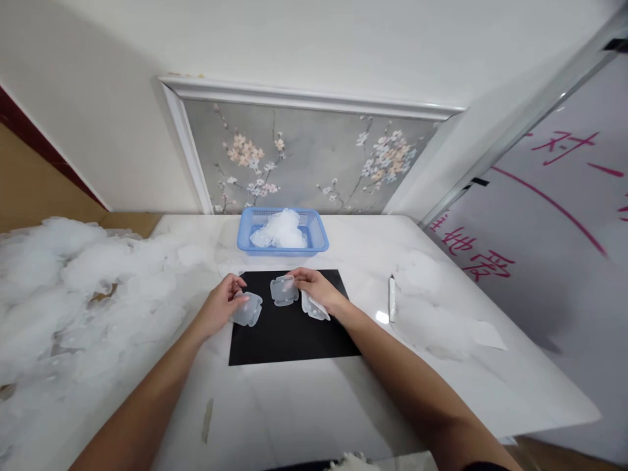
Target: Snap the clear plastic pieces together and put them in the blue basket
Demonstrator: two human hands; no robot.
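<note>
My left hand point(222, 306) is at the left edge of a black mat point(289, 341), thumb and fingers closed on a translucent plastic lid point(249, 310), squarish with tabs on its sides. Over the mat's upper right, my right hand point(316, 286) pinches a second such lid point(283, 292) at its right edge. Under the right palm are one or more further lids point(314, 306), tilted; whether the hand grips them too I cannot make out. Behind the mat stands a blue plastic basket point(242, 237) with a heap of lids point(282, 229) in it.
A large pile of translucent lids point(132, 294) covers the left side. On the right of the white table point(294, 399) lie a white pen-like stick point(392, 299) and more translucent pieces point(422, 273). A wall with a framed flower panel point(314, 157) rises behind; a whiteboard point(549, 216) stands right.
</note>
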